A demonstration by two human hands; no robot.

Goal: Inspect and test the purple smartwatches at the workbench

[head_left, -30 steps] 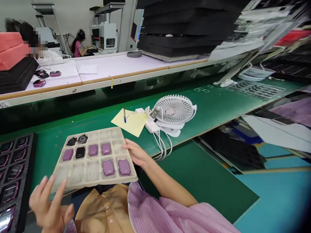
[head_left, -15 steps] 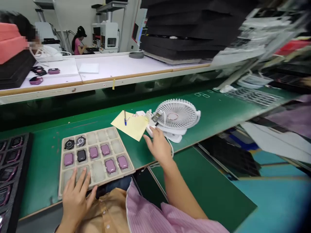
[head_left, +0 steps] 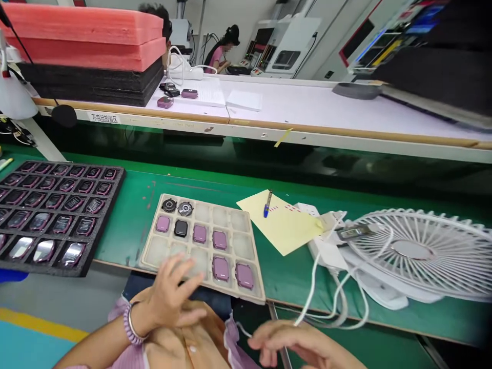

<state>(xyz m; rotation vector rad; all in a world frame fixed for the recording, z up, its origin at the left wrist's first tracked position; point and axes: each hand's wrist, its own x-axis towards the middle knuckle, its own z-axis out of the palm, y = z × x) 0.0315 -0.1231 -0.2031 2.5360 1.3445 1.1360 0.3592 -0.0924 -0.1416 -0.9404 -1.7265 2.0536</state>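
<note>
At the left edge of the frame, a black tray point(head_left: 99, 233) lies on the green desk point(head_left: 128, 205), its compartments holding rows of dark-faced, purple-rimmed watches point(head_left: 73, 253). Above it, in the upper left, red foam blocks point(head_left: 88, 31) sit on black slabs point(head_left: 111, 87) on the raised shelf point(head_left: 300, 110). Lower left of centre, the left hand point(head_left: 175, 292) is held with fingers wide apart and nothing in its grasp, overlapping the near edge of the beige tray point(head_left: 241, 221); contact cannot be told. That tray lies at the middle of the frame: two round black watch pieces point(head_left: 177, 207) in its far row, three purple cases point(head_left: 200, 233) and a black case point(head_left: 181, 228) in the middle row, and two more purple ones at the right end of the near row. Right of it, a pen point(head_left: 268, 203) lies on a yellow sheet point(head_left: 284, 230). At bottom centre-right, the right hand point(head_left: 292, 343) has its fingers bent; whether it grips anything cannot be told. A white cable point(head_left: 310, 287) runs down behind it. Farthest right stands a white fan point(head_left: 413, 250).
</note>
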